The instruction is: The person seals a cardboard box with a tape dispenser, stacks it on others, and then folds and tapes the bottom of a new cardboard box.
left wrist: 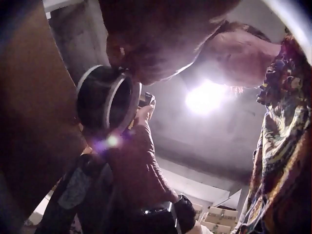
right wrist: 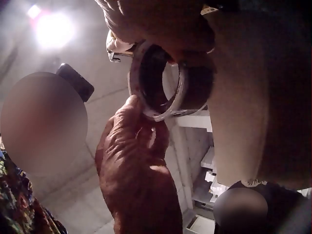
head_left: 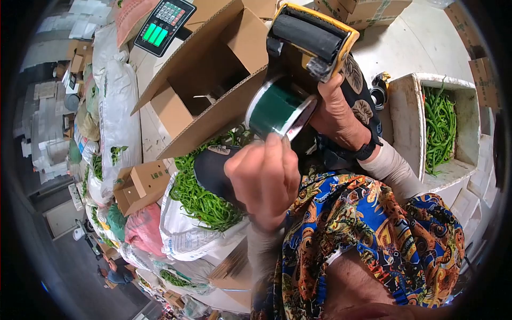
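Note:
A yellow-and-black tape dispenser (head_left: 314,37) with a dark roller is gripped by my right hand (head_left: 341,112), its thumb along the frame. Below the roller sits a wide roll of tape (head_left: 277,109), green outside with a pale core. My left hand (head_left: 261,176), blurred and with curled fingers, pinches at the roll's near edge. In the right wrist view, the left thumb (right wrist: 127,109) presses the rim of the tape roll (right wrist: 141,80), while the right hand (right wrist: 161,27) is above it. The left wrist view shows the roll (left wrist: 92,100) beside the left hand (left wrist: 151,44).
An open cardboard box (head_left: 213,80) stands just beyond the hands. Green peppers (head_left: 208,205) fill a white sack at left; more peppers (head_left: 440,128) lie in a foam box (head_left: 408,101) at right. A digital scale display (head_left: 160,26) is at the back left, near stacked sacks (head_left: 120,106).

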Motion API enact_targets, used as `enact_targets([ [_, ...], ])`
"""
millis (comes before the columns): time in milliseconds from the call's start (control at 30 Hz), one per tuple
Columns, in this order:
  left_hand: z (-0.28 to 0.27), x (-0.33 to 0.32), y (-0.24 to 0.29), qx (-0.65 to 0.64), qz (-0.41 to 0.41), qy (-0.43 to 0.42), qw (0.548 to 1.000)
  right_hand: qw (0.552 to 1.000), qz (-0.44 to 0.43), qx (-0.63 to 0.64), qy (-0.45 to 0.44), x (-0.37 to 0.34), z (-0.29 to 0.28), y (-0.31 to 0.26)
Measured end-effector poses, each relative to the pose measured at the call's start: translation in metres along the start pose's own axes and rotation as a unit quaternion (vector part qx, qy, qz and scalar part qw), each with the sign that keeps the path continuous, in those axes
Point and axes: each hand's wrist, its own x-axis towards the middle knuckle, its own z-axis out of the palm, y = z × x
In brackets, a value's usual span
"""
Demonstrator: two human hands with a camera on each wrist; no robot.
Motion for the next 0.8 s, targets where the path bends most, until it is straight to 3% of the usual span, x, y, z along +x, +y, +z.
enact_targets([
  [167, 0.007, -0.008, 0.000, -0.033, -0.012, 0.020, 0.999, 1.000, 0.025, -0.007, -0.008, 0.002, -0.002, -0.007],
  [267, 0.002, -0.002, -0.002, -0.020, -0.002, 0.017, 1.000, 0.997, 0.046, -0.005, -0.064, 0.001, -0.011, -0.013],
  [333, -0.004, 0.002, -0.005, -0.010, -0.009, 0.010, 1.000, 0.986, 0.032, -0.113, -0.120, 0.003, -0.011, -0.018],
  [400, -0.008, 0.005, -0.007, -0.011, 0.016, -0.010, 1.000, 0.983, 0.081, -0.146, -0.078, -0.004, -0.002, -0.028],
  [467, -0.010, 0.006, -0.003, -0.046, -0.010, -0.041, 0.998, 0.980, 0.146, -0.131, -0.020, -0.004, 0.004, -0.028],
  [500, -0.009, 0.006, -0.004, -0.073, -0.023, -0.029, 0.997, 0.988, 0.106, -0.107, -0.021, -0.005, 0.006, -0.025],
  [600, -0.010, 0.004, -0.010, -0.134, -0.067, -0.019, 0.989, 0.985, 0.101, -0.140, -0.018, -0.005, 0.006, -0.027],
  [800, -0.025, 0.017, -0.019, -0.267, -0.263, -0.096, 0.922, 0.976, 0.124, -0.173, -0.045, -0.004, 0.001, -0.030],
])
